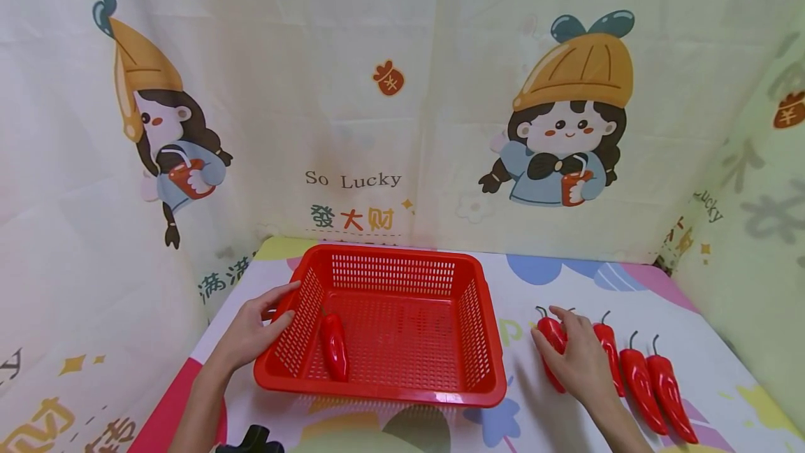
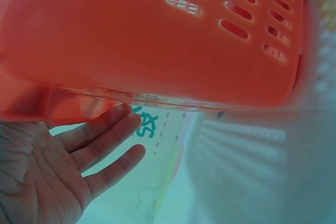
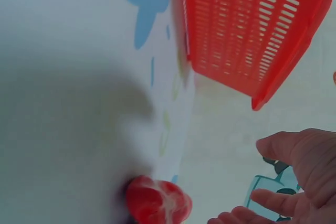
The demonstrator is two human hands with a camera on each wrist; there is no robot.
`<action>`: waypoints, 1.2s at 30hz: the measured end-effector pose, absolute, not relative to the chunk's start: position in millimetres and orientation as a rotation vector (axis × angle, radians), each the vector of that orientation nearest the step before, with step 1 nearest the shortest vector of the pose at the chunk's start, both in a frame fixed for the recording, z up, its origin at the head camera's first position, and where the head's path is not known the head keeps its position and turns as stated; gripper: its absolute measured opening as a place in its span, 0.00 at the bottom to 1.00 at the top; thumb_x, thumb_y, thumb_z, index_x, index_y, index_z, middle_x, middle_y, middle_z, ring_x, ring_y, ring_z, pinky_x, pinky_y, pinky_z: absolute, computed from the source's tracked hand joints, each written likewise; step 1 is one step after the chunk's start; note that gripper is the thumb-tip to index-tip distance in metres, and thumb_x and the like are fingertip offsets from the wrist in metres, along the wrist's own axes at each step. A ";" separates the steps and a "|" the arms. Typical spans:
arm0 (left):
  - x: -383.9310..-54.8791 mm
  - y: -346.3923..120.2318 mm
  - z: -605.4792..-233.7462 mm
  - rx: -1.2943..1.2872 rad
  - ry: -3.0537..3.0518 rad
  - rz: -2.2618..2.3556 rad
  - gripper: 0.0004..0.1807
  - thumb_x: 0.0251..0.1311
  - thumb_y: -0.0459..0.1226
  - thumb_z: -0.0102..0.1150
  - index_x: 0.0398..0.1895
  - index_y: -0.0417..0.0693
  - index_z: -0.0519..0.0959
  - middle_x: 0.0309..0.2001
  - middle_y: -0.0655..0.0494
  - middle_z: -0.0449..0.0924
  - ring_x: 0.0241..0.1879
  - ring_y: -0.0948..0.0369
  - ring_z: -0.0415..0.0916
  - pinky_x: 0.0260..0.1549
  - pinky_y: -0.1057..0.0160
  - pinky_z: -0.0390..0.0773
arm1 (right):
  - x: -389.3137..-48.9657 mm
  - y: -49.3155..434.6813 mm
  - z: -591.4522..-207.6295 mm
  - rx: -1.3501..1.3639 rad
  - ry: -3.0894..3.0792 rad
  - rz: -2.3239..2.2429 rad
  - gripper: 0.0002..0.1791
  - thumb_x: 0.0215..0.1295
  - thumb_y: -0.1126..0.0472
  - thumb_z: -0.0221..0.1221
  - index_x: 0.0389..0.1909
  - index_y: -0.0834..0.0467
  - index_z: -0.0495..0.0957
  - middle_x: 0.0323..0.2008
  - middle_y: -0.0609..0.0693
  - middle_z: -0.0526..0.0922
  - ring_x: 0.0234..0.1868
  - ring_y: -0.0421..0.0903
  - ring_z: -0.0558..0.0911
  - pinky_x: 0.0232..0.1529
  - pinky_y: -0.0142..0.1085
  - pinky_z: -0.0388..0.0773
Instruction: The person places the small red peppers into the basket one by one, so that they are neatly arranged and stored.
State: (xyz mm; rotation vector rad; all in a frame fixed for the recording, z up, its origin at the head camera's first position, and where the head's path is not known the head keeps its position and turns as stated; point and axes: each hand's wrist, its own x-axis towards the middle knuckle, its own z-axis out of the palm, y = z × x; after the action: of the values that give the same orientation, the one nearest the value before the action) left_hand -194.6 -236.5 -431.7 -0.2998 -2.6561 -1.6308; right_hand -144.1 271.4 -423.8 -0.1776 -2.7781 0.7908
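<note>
A red plastic basket [image 1: 390, 397] with slotted walls sits on the table, one red chili pepper [image 1: 335, 348] lying inside near its left wall. My left hand [image 1: 254, 331] is at the basket's left rim, thumb over the edge. In the left wrist view its fingers [image 2: 113, 177] are straight and spread beneath the rim. To the right of the basket, my right hand [image 1: 581, 355] hovers over a red chili pepper [image 1: 551, 333], thumb and fingers apart; it partly covers the peppers below. The right wrist view shows a pepper [image 3: 157, 200] below the hand, apart from it.
More red chili peppers, such as the rightmost one [image 1: 671, 393], lie in a row right of my right hand. A black object [image 1: 253, 441] shows at the bottom edge. Printed cloth [image 1: 440, 124] hangs behind and beside the patterned table [image 1: 522, 282].
</note>
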 end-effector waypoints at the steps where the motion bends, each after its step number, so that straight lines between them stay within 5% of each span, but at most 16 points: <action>1: -194.7 -236.6 -432.0 -0.299 -2.657 -1.632 0.33 0.66 0.34 0.64 0.75 0.48 0.68 0.64 0.38 0.75 0.50 0.46 0.79 0.35 0.58 0.88 | -144.9 272.7 -424.9 -0.184 -2.800 0.781 0.39 0.63 0.54 0.68 0.69 0.66 0.66 0.60 0.73 0.69 0.57 0.70 0.73 0.42 0.59 0.86; 19: -195.0 -236.0 -431.6 -0.284 -2.661 -1.634 0.33 0.66 0.34 0.64 0.75 0.49 0.68 0.64 0.38 0.75 0.49 0.47 0.80 0.35 0.58 0.88 | -158.8 289.6 -441.8 -0.192 -2.970 0.684 0.43 0.54 0.52 0.73 0.65 0.70 0.68 0.56 0.75 0.71 0.54 0.71 0.74 0.38 0.55 0.87; 29: -191.7 -235.3 -428.9 -0.295 -2.656 -1.663 0.33 0.67 0.33 0.63 0.75 0.47 0.68 0.63 0.37 0.76 0.47 0.48 0.80 0.34 0.57 0.88 | -162.5 297.2 -443.1 -0.155 -2.996 0.657 0.40 0.54 0.52 0.74 0.62 0.70 0.72 0.51 0.70 0.78 0.50 0.65 0.77 0.38 0.53 0.87; 36: -191.3 -234.0 -427.5 -0.311 -2.653 -1.647 0.33 0.67 0.34 0.63 0.75 0.46 0.67 0.63 0.37 0.76 0.47 0.49 0.81 0.34 0.58 0.88 | -165.3 298.3 -444.7 -0.204 -3.055 0.773 0.44 0.51 0.53 0.76 0.66 0.65 0.71 0.47 0.63 0.79 0.44 0.56 0.78 0.30 0.42 0.87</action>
State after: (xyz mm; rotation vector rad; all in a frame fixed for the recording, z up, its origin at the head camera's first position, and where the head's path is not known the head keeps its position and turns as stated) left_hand -191.3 -234.0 -427.5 -0.3114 -2.6526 -1.6470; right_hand -165.3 298.3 -444.7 -0.2038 -3.0553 0.7732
